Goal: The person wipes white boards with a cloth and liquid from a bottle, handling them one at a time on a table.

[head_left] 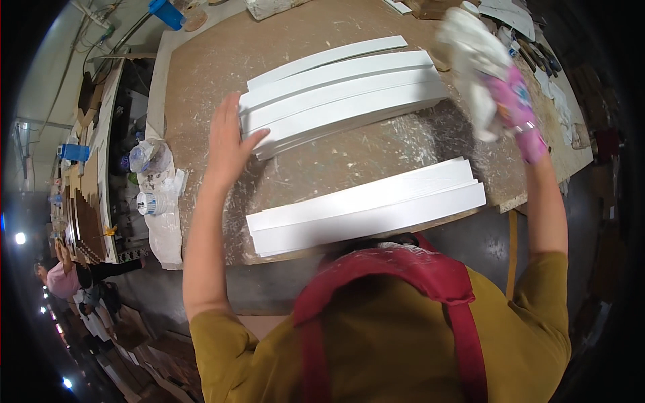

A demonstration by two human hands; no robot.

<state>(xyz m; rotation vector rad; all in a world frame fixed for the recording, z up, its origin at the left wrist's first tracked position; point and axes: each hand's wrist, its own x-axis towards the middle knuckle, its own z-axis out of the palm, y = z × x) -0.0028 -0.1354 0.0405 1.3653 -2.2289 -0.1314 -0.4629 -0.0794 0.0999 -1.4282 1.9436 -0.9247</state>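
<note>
A group of long white strips (339,94) lies in the upper middle of the frame on a dusty brown worktable (201,60), side by side and slightly fanned. Their long axis runs from the centre left up toward the upper right, and the near ends sit roughly flush at the left (the curve in them looks like the lens bending straight edges). The left hand (228,144) rests flat against those left ends, fingers together and extended, thumb spread and touching the end of the lowest strip; it grips nothing.

A second stack of white strips (366,208) lies lower, at the table's near edge in the centre, on almost the same axis, left end low, right end higher. Its underside and the table edge beneath it are hidden by the person's own chest, in a mustard shirt with red straps.

The right hand (517,111), in a pink glove at the upper right, is closed around a bunched white cloth (474,57) held above the right ends of the upper strips. It is motion-blurred, so individual fingers cannot be made out, and whether the cloth touches the strips cannot be told.

A small white tub (149,203) stands on plastic sheeting at the left edge of the table.
</note>
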